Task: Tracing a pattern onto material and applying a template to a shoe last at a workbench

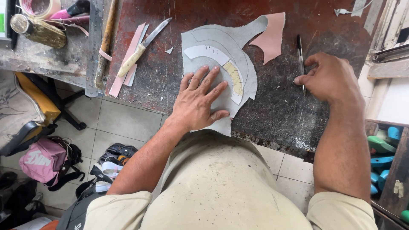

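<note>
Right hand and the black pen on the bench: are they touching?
Touching. The head view shows the right hand with its fingertips resting on the shaft of the black pen, no gap between them; the pen still lies flat on the workbench.

Grey leather sheet (221,55), marked with dark curved lines; a white and pale-yellow curved pattern piece (221,64) is seen on it. Pink leather scrap (272,36) beside. Dark, scratched reddish-brown table (277,110). Black pen (300,59). Cream-handled knife (142,47) on pink strips (128,59).
</note>
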